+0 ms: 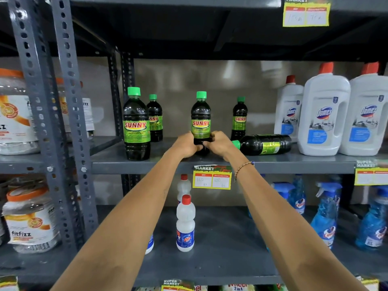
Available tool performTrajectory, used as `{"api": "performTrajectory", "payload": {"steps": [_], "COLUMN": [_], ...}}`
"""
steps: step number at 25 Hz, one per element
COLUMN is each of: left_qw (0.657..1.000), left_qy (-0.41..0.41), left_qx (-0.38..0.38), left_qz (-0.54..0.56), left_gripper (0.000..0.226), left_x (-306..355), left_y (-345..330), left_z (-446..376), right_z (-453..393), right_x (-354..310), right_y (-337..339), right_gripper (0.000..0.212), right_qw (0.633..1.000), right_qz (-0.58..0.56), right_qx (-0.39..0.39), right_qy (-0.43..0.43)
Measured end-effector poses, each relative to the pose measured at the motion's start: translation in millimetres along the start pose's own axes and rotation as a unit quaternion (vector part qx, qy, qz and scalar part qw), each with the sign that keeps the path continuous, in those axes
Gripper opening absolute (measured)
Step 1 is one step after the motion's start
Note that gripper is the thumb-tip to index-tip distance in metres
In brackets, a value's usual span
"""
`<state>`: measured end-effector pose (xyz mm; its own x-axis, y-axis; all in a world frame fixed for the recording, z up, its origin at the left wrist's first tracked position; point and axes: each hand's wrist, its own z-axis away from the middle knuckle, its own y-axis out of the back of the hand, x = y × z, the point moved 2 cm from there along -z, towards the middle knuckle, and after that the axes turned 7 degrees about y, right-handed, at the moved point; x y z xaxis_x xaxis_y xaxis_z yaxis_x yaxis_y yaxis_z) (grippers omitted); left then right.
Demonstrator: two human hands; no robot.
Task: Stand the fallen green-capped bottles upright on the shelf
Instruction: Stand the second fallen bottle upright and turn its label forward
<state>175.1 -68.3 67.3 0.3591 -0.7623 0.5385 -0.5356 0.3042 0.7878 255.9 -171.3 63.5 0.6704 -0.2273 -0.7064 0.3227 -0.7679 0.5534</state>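
A dark green-capped Sunny bottle [201,118] stands upright at the middle of the grey shelf [147,164]. My left hand [188,144] and my right hand [218,143] both grip its base from either side. To its right another green-capped bottle [263,144] lies on its side, cap pointing left, close to my right hand. Three more green-capped bottles stand upright: one at the front left [136,124], one behind it [155,118], and one at the back right [239,119].
Large white Domex jugs [323,116] with red caps fill the shelf's right end, just beyond the fallen bottle. A perforated grey upright [69,101] bounds the left. Below stand white red-capped bottles [185,225] and blue spray bottles [325,215]. Price tags [212,178] hang on the shelf edge.
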Motion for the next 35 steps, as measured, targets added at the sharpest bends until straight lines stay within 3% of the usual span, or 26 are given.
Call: {"api": "performTrajectory", "payload": {"steps": [4, 21, 29, 32, 35], "left_qw": [0.998, 0.992, 0.993, 0.979, 0.954], "left_qy": [-0.014, -0.046, -0.043, -0.026, -0.099], "left_qx": [0.052, 0.071, 0.083, 0.165, 0.258], "left_qz": [0.042, 0.098, 0.071, 0.114, 0.113], "left_gripper": [0.047, 0.058, 0.045, 0.025, 0.014], "left_x": [-3, 1, 0, -1, 12], "left_y": [-1, 15, 13, 10, 4], "left_z": [3, 65, 77, 90, 113], "right_z": [2, 59, 72, 75, 74], "right_x": [4, -21, -26, -20, -12], "right_y": [0, 19, 23, 28, 48], "right_gripper": [0.036, 0.028, 0.034, 0.046, 0.041], "right_qw": [1.000, 0.998, 0.997, 0.996, 0.997], "right_qz": [-0.007, -0.062, -0.077, -0.081, -0.037], "right_qx": [0.017, 0.003, -0.017, -0.017, 0.070], "right_qy": [-0.002, -0.010, -0.010, -0.023, -0.005]}}
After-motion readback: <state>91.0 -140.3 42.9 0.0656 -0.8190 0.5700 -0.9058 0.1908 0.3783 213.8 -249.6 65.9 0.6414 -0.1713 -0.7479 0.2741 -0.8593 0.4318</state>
